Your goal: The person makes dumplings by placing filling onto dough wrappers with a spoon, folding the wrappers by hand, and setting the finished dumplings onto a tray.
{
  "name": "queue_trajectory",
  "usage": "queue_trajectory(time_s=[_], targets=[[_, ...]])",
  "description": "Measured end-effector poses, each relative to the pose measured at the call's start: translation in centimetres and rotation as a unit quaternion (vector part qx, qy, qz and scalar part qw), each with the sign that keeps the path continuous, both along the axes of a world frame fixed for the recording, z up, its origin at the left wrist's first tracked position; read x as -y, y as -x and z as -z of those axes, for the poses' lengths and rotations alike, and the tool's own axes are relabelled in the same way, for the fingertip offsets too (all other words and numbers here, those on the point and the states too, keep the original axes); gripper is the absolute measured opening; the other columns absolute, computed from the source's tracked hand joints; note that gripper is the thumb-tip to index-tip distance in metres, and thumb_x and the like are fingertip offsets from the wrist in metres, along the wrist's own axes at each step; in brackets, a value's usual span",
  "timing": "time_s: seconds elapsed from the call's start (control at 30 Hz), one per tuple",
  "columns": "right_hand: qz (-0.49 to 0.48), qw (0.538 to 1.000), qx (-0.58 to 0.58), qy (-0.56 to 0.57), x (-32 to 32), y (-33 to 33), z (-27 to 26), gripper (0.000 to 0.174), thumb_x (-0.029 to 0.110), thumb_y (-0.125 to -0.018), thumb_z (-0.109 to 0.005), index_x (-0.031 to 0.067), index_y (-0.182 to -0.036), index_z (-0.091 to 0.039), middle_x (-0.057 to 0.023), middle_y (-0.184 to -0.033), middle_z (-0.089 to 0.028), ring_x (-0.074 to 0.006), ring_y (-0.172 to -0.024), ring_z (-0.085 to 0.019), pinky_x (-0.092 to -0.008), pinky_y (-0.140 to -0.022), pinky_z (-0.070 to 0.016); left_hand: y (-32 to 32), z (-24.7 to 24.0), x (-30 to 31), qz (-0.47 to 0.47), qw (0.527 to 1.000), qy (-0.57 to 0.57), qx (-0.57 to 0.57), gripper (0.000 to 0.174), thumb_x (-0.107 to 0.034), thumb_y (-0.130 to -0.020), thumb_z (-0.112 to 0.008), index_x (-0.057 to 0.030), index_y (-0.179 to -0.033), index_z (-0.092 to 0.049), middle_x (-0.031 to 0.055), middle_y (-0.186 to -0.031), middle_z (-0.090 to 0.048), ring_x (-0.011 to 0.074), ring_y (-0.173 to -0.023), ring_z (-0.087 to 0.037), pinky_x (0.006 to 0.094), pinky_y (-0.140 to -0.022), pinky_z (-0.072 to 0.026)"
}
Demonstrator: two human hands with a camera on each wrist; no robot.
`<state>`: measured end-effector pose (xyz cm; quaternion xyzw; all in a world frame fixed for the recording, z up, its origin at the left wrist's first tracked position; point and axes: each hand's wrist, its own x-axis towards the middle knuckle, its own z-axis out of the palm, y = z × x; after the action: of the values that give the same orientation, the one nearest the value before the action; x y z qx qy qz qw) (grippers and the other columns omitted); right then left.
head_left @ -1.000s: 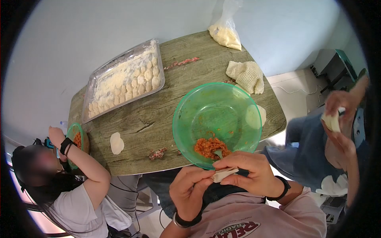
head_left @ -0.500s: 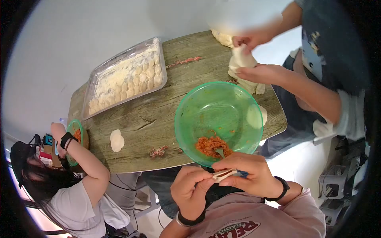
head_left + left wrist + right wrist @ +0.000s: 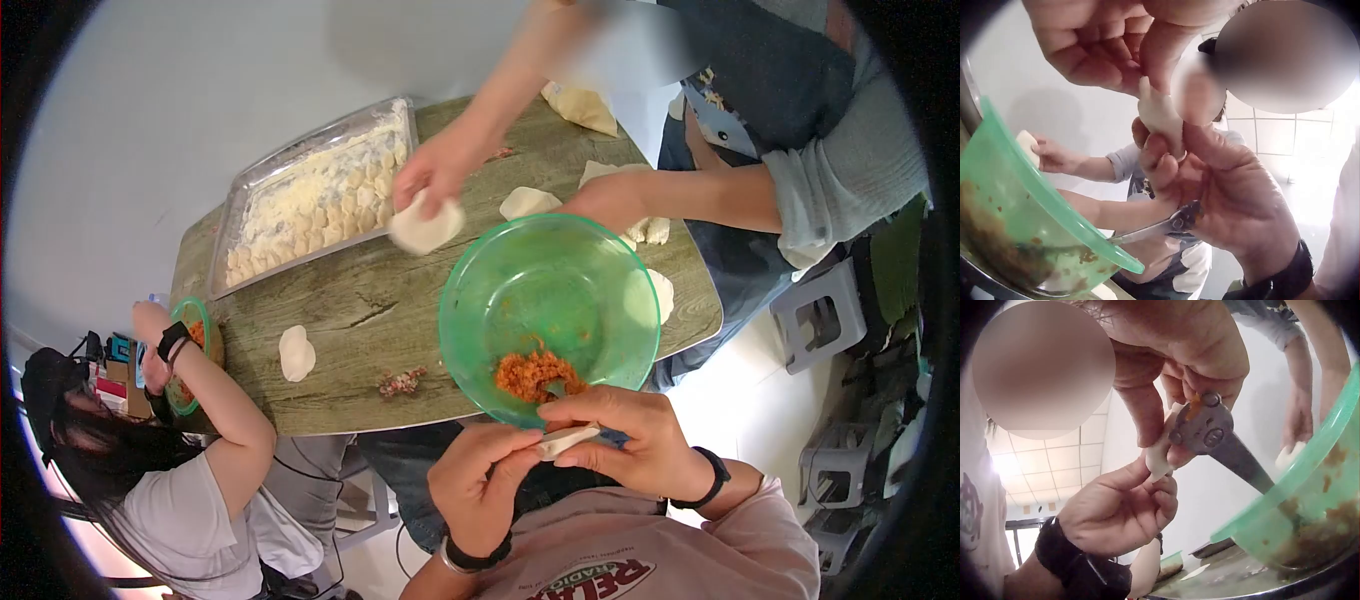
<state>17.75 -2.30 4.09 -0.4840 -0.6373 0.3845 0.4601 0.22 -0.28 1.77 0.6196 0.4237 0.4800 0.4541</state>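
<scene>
A folded dumpling point(image 3: 568, 440) is held between both hands in front of the bowl's near rim. My left hand point(image 3: 480, 485) pinches one end of it, thumb against fingers; my right hand point(image 3: 637, 440) pinches the other end. Seen from the right wrist, the pale dough point(image 3: 1159, 456) spans the two sets of fingertips. Just beside my right fingers is the bear-shaped end of a metal spoon point(image 3: 1241, 464), which leans out of the green bowl point(image 3: 465, 260). Orange-red filling point(image 3: 535, 375) lies at the bowl's near side.
A metal tray point(image 3: 300, 262) holds flour and rows of dumplings. Wrappers point(image 3: 297, 353) lie on the wooden table point(image 3: 350, 400). Across the bowl, another person's hand point(image 3: 440, 165) holds a wrapper point(image 3: 428, 222). Someone at left works near a second green bowl point(image 3: 205, 320).
The dumpling's fold showed its filling half a second ago; now its edges look closer together. From the right, the other person has reached across the table, and a wrapper now lies behind the bowl.
</scene>
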Motion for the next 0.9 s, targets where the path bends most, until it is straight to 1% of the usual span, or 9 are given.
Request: queue_trajectory(time_s=[0.03,0.17,0.4,0.47,0.67,0.73,0.8,0.87,0.9], targets=[[0.002,1.0,0.003,0.0,0.01,0.01,-0.02,0.042,0.004,-0.072,-0.073,0.0053,-0.113,-0.061,-0.0105,-0.094,-0.065,-0.0253,-0.085,-0.064,-0.0325,-0.074,-0.05,-0.12,-0.09,0.07,0.002,1.0,0.006,0.002,0.015,-0.001,-0.074,-0.072,-0.0021,-0.088,-0.068,0.0086,-0.084,-0.065,0.0168,-0.072,-0.061,0.0251,-0.063,-0.0462],[-0.007,1.0,0.009,-0.003,-0.04,0.12,-0.22,0.043,0.004,-0.072,-0.073,0.0047,-0.113,-0.061,-0.0104,-0.092,-0.065,-0.0254,-0.085,-0.063,-0.0325,-0.073,-0.0499,-0.2,-0.3,0.11,0.009,1.0,-0.009,-0.019,0.015,0.001,-0.073,-0.071,-0.0002,-0.087,-0.067,0.0086,-0.085,-0.063,0.0144,-0.076,-0.059,0.0239,-0.064,-0.0449],[-0.021,1.0,0.019,0.003,-0.01,0.44,-0.36,0.045,0.003,-0.07,-0.073,0.0029,-0.114,-0.06,-0.0117,-0.097,-0.065,-0.0255,-0.085,-0.064,-0.0322,-0.073,-0.0503,-0.33,0.24,0.14,-0.002,0.997,-0.061,-0.051,0.012,-0.002,-0.076,-0.07,-0.0005,-0.086,-0.065,0.0086,-0.084,-0.062,0.0166,-0.073,-0.059,0.0256,-0.062,-0.0449],[-0.023,0.999,0.023,0.003,-0.05,0.49,-0.41,0.046,0.002,-0.07,-0.074,0.0029,-0.114,-0.06,-0.0119,-0.098,-0.065,-0.0256,-0.086,-0.064,-0.0323,-0.073,-0.0503,-0.49,0.1,0.12,-0.015,0.996,-0.067,-0.059,0.014,-0.006,-0.075,-0.071,-0.0028,-0.087,-0.065,0.009,-0.08,-0.061,0.0235,-0.07,-0.057,0.03,-0.061,-0.0448],[-0.01,0.999,0.019,0.031,0.03,0.47,-0.56,0.045,0.002,-0.07,-0.073,0.0029,-0.114,-0.06,-0.0117,-0.1,-0.065,-0.0259,-0.086,-0.064,-0.0321,-0.074,-0.0502,-0.03,-0.61,-0.1,0.006,0.997,-0.047,-0.052,0.016,-0.007,-0.074,-0.071,-0.0031,-0.088,-0.065,0.0088,-0.083,-0.062,0.0235,-0.073,-0.058,0.0302,-0.063,-0.045],[-0.015,1.0,0.016,-0.009,-0.1,0.59,-0.22,0.046,0.001,-0.07,-0.073,0.003,-0.114,-0.06,-0.0115,-0.099,-0.065,-0.0263,-0.086,-0.064,-0.0324,-0.074,-0.0499,-0.2,-0.54,-0.24,0.005,0.998,-0.05,-0.041,0.015,-0.007,-0.074,-0.071,-0.0032,-0.087,-0.065,0.0084,-0.083,-0.062,0.0231,-0.074,-0.058,0.0301,-0.064,-0.0449],[-0.018,1.0,0.011,0.004,0.02,0.69,0.05,0.046,0.001,-0.07,-0.073,0.0031,-0.115,-0.059,-0.0115,-0.098,-0.065,-0.0264,-0.087,-0.063,-0.0328,-0.074,-0.0498,-0.22,-0.35,-0.24,0.003,0.998,-0.053,-0.031,0.014,-0.007,-0.074,-0.071,-0.0033,-0.086,-0.065,0.008,-0.083,-0.062,0.0227,-0.074,-0.058,0.03,-0.064,-0.0448],[-0.025,1.0,0.004,0.017,-0.01,0.78,0.07,0.047,0.001,-0.07,-0.073,0.0033,-0.115,-0.059,-0.0116,-0.098,-0.064,-0.0266,-0.087,-0.063,-0.0331,-0.074,-0.0497,-0.08,-0.15,-0.22,0.012,0.997,-0.056,-0.051,0.013,-0.006,-0.074,-0.071,-0.0036,-0.085,-0.064,0.0072,-0.083,-0.062,0.0218,-0.075,-0.058,0.0297,-0.064,-0.0446],[-0.026,1.0,0.01,0.013,-0.09,0.78,-0.07,0.044,0.002,-0.072,-0.073,0.0022,-0.114,-0.06,-0.0111,-0.096,-0.065,-0.0233,-0.086,-0.065,-0.031,-0.074,-0.0502,-0.06,-0.05,-0.23,0.013,0.997,-0.056,-0.052,0.013,-0.006,-0.074,-0.071,-0.0036,-0.085,-0.064,0.0072,-0.083,-0.062,0.0218,-0.075,-0.058,0.0297,-0.064,-0.0446]])
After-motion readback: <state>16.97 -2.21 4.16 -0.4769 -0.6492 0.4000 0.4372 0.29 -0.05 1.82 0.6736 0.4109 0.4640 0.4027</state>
